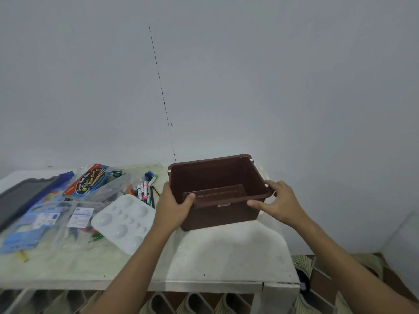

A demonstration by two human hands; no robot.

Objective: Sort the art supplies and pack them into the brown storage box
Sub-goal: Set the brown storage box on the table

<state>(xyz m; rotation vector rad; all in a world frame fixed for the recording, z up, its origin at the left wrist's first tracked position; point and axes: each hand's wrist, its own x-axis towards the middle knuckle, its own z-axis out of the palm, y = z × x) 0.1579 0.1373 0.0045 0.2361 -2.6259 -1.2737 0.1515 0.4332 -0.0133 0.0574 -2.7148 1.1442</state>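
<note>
The brown storage box (217,211) stands empty on the white table (226,257), toward its right side. My left hand (173,206) grips the box's near left rim, thumb hooked inside. My right hand (280,203) holds the near right corner and its handle. Left of the box lie the art supplies: a white paint palette (123,219), several markers (142,189), a red and blue watercolour box (87,181), clear plastic pouches (79,216) and a blue packet (29,225).
A dark grey tray or lid (20,196) lies at the table's far left. The white wall rises right behind the table. The table's front edge runs across below my forearms, with a patterned floor (317,268) past its right end.
</note>
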